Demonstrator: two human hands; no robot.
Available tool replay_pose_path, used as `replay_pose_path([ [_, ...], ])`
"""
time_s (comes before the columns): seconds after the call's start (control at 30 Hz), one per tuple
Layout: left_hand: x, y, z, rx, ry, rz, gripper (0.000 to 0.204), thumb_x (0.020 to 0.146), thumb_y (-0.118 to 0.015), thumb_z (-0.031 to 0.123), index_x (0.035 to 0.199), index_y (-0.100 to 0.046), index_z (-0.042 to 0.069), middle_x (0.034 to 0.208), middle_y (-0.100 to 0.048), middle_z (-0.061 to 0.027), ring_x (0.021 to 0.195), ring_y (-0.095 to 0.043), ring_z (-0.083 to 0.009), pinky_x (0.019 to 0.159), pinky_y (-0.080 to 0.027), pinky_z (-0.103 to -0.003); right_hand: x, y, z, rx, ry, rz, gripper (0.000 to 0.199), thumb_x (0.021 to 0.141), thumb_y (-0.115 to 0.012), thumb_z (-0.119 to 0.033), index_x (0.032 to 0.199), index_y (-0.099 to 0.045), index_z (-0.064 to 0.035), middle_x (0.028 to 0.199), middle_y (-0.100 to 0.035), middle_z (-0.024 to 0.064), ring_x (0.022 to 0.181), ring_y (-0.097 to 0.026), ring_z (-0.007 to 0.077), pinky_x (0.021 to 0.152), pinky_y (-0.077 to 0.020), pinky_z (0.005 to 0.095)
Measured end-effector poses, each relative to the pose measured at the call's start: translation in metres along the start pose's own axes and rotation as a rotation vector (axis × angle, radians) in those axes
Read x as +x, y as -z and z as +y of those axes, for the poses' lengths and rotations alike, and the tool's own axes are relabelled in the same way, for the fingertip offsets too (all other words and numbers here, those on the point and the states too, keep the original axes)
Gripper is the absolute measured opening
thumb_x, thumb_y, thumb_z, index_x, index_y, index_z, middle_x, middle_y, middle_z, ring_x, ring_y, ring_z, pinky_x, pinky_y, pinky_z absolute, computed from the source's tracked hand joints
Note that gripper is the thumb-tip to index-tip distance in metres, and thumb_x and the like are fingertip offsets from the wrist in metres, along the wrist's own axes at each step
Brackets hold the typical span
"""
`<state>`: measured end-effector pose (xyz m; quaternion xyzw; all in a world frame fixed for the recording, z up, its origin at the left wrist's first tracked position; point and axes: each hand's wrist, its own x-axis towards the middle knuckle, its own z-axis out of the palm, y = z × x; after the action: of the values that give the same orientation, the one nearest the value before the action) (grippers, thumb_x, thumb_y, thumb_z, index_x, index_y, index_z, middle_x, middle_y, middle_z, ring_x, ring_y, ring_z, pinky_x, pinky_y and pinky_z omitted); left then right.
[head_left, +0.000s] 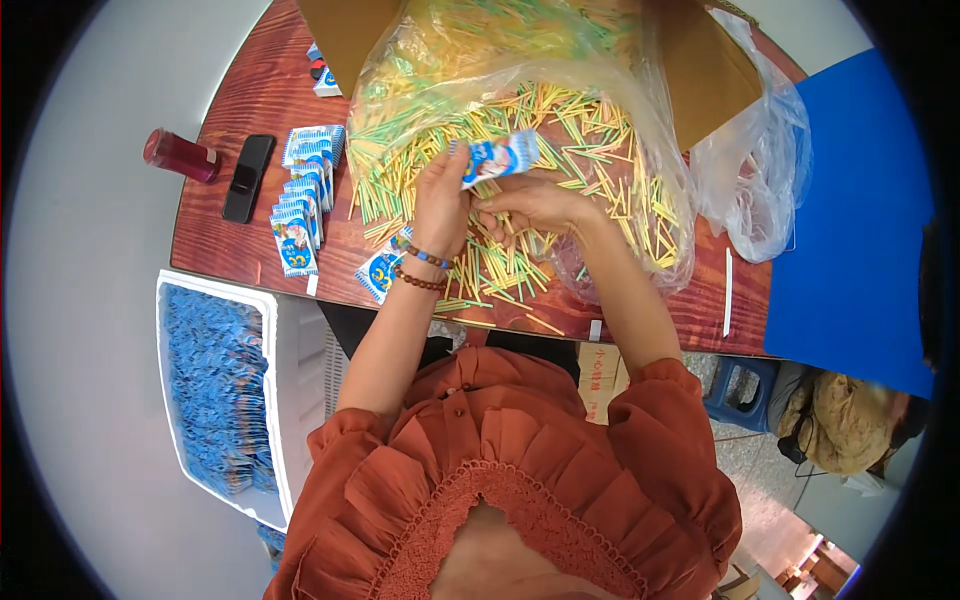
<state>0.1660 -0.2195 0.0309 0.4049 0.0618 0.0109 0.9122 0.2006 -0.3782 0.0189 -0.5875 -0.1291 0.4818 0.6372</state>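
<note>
Pinching a small blue-and-white printed sachet over thin yellow and green sticks.
Left hand grips its edge; right hand, fingers curled, touches the sticks spilling from a clear plastic bag onto the reddish wooden table.

head camera looks straight down, close over table.
</note>
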Motion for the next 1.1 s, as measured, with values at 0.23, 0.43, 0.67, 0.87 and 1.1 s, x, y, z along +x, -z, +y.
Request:
replay_pose_path([
  [0.23,-0.003,0.008,0.001,-0.022,-0.064,0.114,0.025,0.098,-0.054,0.028,0.092,-0.064,0.006,0.091,-0.067,-0.0032,0.084,-0.062,-0.0108,0.080,-0.051,-0.033,0.006,-0.020,-0.001,0.103,0.541,0.434,0.029,0.100,-0.045,-0.027,0.091,-0.057,-0.0013,0.083,-0.061,0.0085,0.087,-0.056,0.0191,0.090,-0.0402,0.0364],
  [0.43,-0.021,0.011,-0.002,-0.047,-0.115,0.141,0.025,0.099,-0.052,0.026,0.091,-0.064,0.006,0.092,-0.067,-0.0038,0.083,-0.062,-0.0109,0.079,-0.051,-0.032,-0.012,-0.079,-0.060,0.189,1.018,0.759,0.045,0.102,-0.040,-0.035,0.094,-0.060,0.0042,0.107,-0.064,0.0201,0.108,-0.056,0.0236,0.101,-0.0334,0.0369],
  [0.67,-0.027,0.001,0.000,-0.085,-0.180,0.140,0.024,0.100,-0.051,0.023,0.091,-0.063,0.004,0.089,-0.066,-0.0019,0.079,-0.060,-0.0075,0.072,-0.049,-0.025,0.004,-0.079,-0.064,-0.034,1.129,0.832,0.045,0.102,-0.036,-0.035,0.100,-0.059,0.0036,0.112,-0.062,0.0206,0.116,-0.053,0.0266,0.106,-0.0290,0.0398],
  [0.87,-0.025,0.000,-0.002,-0.199,-0.185,0.202,0.021,0.099,-0.053,0.021,0.090,-0.063,0.004,0.085,-0.065,-0.0001,0.076,-0.058,-0.0054,0.069,-0.048,-0.023,0.024,-0.089,-0.044,-0.067,1.071,0.793,0.031,0.102,-0.035,-0.026,0.111,-0.052,-0.0005,0.127,-0.056,0.0163,0.137,-0.030,0.0277,0.112,-0.0202,0.0418],
  [1.1,-0.023,0.004,-0.007,-0.214,-0.182,0.201,0.022,0.099,-0.053,0.021,0.090,-0.063,0.004,0.085,-0.065,0.0002,0.075,-0.057,-0.0046,0.070,-0.047,-0.021,0.020,-0.089,-0.047,-0.023,1.006,0.742,0.035,0.102,-0.035,-0.029,0.108,-0.055,-0.0005,0.133,-0.050,0.0164,0.138,-0.029,0.0275,0.112,-0.0197,0.0393],
])
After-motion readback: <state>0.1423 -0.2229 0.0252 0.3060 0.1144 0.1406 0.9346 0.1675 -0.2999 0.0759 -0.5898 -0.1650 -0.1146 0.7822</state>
